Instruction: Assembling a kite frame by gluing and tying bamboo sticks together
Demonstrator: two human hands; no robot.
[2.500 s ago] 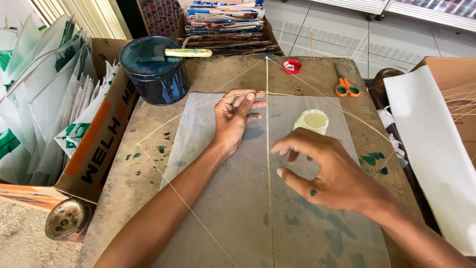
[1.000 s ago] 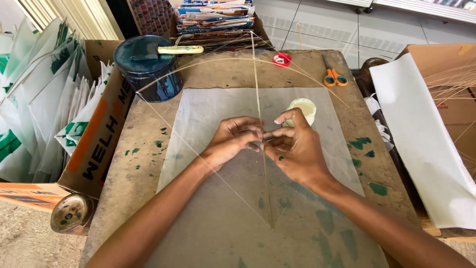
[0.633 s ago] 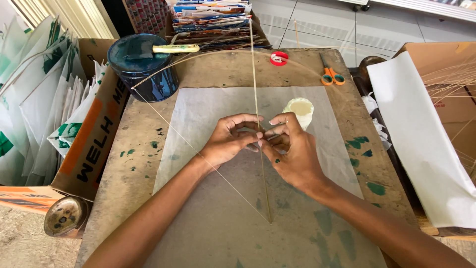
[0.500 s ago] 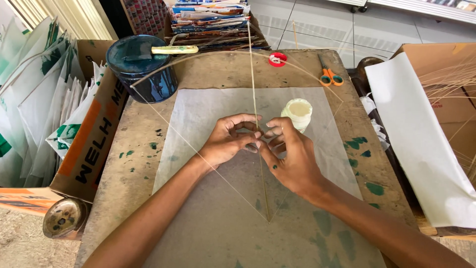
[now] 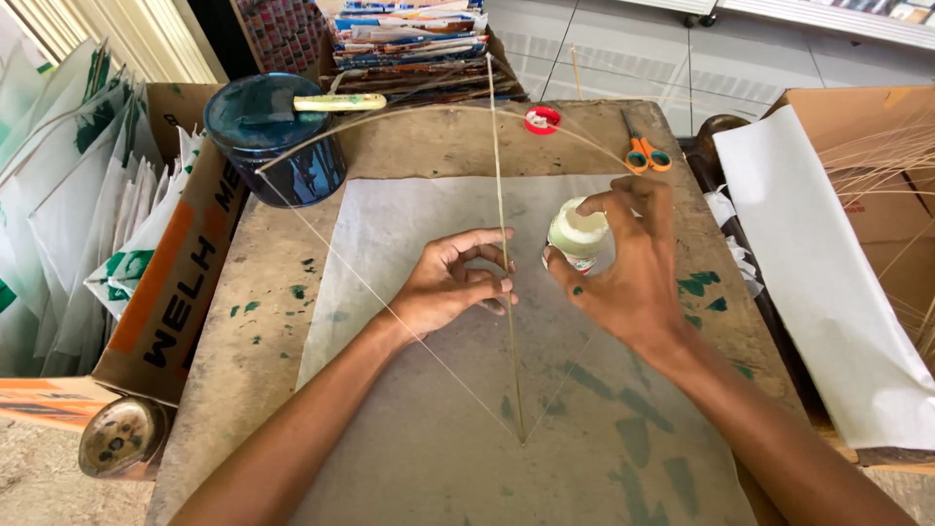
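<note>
A thin stick frame lies on a translucent white sheet of paper (image 5: 409, 244) on the stained wooden table (image 5: 253, 312): a straight spine stick (image 5: 499, 156), a bowed cross stick (image 5: 390, 122) and taut thread along the edges. My left hand (image 5: 453, 287) pinches the spine stick near its middle and holds it down on the paper. My right hand (image 5: 623, 263) reaches over a small pale roll of tape (image 5: 577, 232) to the right of the spine, fingers curled around it and touching it.
A dark blue tin (image 5: 273, 136) with a pale-handled brush across it stands back left. A red roll (image 5: 542, 119) and orange-handled scissors (image 5: 643, 151) lie at the back. Stacked magazines (image 5: 409, 44), a cardboard box (image 5: 166, 292) of folded paper left, white paper (image 5: 828, 282) right.
Both hands were together on the spine stick a moment ago. My right hand has moved off to the right onto the pale roll; my left hand stays on the stick.
</note>
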